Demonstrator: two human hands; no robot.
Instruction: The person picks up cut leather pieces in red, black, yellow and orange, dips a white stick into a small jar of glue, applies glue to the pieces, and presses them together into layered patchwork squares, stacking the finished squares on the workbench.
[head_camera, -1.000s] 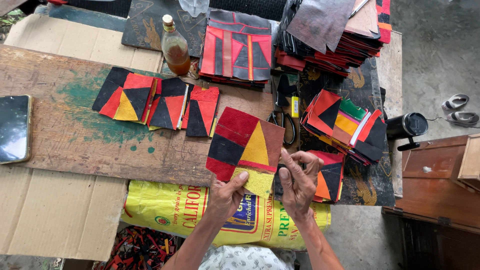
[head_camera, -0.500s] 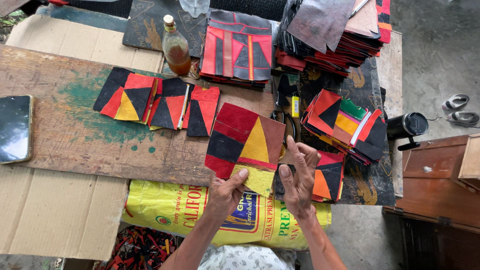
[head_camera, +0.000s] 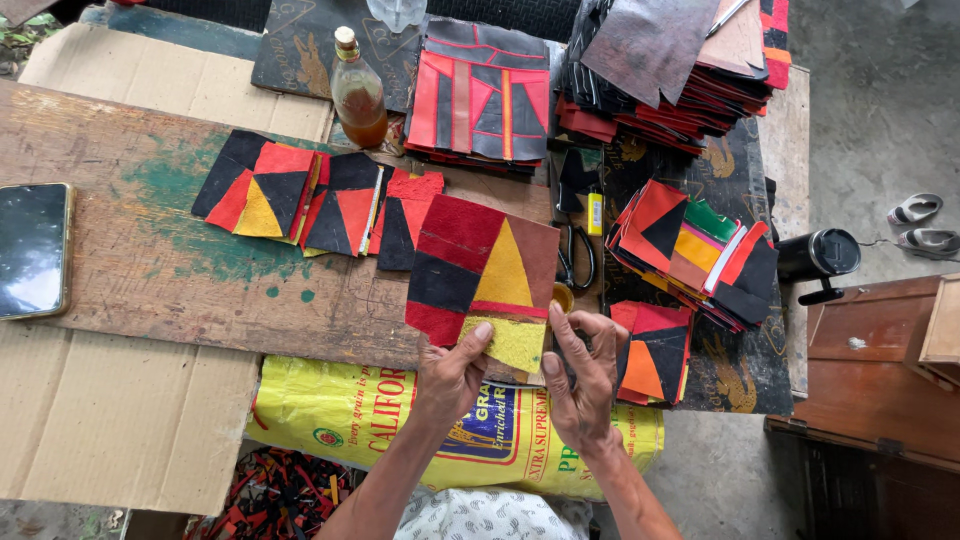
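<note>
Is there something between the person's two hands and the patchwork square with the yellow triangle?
Nothing visible stands between them. The left hand grips the lower edge of the patchwork square, its thumb pressing on the yellow strip. The right hand touches the same edge at its right end.

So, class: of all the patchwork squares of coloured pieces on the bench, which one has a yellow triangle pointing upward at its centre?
The red, black and brown patchwork square held by both hands, alone lifted off the bench.

Soft, even daylight — bright, with only faint shadows. The phone (head_camera: 33, 250) screen reflects pale glare. Focus is sharp throughout; edges bow slightly — wide-lens distortion.
</note>
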